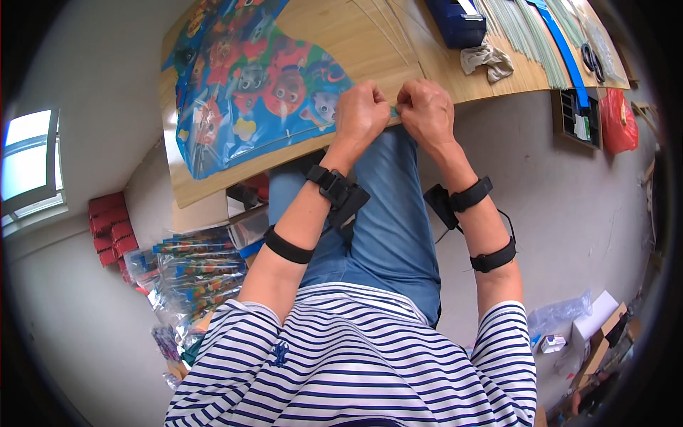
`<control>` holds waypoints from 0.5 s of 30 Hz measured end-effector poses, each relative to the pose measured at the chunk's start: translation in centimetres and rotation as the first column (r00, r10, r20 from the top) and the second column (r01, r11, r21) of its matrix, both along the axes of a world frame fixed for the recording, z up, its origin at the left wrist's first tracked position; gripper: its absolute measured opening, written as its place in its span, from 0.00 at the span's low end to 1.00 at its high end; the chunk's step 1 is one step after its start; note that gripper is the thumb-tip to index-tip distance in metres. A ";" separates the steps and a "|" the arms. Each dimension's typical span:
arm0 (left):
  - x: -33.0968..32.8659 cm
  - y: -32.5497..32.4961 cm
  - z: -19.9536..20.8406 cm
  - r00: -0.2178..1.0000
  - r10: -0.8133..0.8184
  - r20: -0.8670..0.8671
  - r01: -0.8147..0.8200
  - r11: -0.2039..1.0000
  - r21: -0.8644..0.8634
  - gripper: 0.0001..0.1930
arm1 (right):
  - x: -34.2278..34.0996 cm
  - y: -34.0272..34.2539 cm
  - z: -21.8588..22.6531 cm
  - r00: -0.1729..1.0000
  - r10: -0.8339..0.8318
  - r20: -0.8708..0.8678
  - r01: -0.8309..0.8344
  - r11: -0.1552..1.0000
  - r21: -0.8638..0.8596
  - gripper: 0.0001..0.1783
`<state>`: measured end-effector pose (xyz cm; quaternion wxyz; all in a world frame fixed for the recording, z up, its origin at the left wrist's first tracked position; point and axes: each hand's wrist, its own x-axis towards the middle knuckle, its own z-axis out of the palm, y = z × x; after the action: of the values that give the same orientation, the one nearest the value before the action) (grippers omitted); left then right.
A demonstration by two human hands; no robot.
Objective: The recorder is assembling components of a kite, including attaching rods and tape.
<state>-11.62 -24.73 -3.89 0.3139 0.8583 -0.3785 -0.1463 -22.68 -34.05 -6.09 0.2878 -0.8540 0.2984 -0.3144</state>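
Observation:
A shiny blue sheet (245, 99) printed with colourful cartoon figures, like a kite's sail, lies on the wooden table at the left. A thin pale rod (288, 134) runs along its near edge. My left hand (363, 114) is closed at the sheet's right corner, fingers bent down. Close beside it, with a small gap, my right hand (427, 112) pinches at the same corner by the table's front edge. A little blue shows between the two hands. The fingertips are mostly hidden behind the knuckles.
On the wooden table (316, 21) lie thin sticks, a crumpled cloth (487, 62), a dark blue box (459, 25), bundled pale rods (516, 35), a blue strip (569, 57) and black scissors (592, 62). A red bag (617, 122) hangs at right. Packaged printed sheets (199, 274) are stacked lower left.

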 end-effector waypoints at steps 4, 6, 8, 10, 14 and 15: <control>0.9 0.2 0.4 0.961 0.014 -0.277 -0.031 0.998 -0.058 0.04 | 0.1 0.0 -0.3 1.000 -0.011 0.025 0.011 1.000 0.006 0.03; 0.8 0.4 1.5 0.892 0.055 -0.449 -0.084 0.995 -0.046 0.06 | 0.0 0.0 -0.4 1.000 -0.019 0.002 0.019 1.000 0.016 0.03; 1.0 0.3 0.8 0.956 0.005 -0.292 -0.029 0.997 -0.078 0.06 | 0.1 0.1 -0.3 1.000 -0.017 0.011 0.017 1.000 0.011 0.03; 0.8 -0.3 0.8 0.991 -0.045 -0.127 0.032 0.995 -0.100 0.06 | 0.1 0.0 -0.3 1.000 -0.017 0.019 0.016 1.000 0.006 0.03; 0.6 -1.5 0.9 0.998 -0.013 0.068 0.011 0.999 0.043 0.07 | 0.1 0.1 -0.3 0.999 -0.020 0.027 0.020 1.000 0.012 0.02; 0.7 -1.7 1.1 0.993 -0.008 0.120 -0.002 0.997 0.083 0.07 | 0.1 0.1 -0.3 0.999 -0.016 0.033 0.015 1.000 0.017 0.02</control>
<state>-10.96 -26.44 -2.77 0.2546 0.8772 -0.3917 -0.1103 -22.58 -33.91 -6.34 0.2974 -0.8438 0.3027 -0.3284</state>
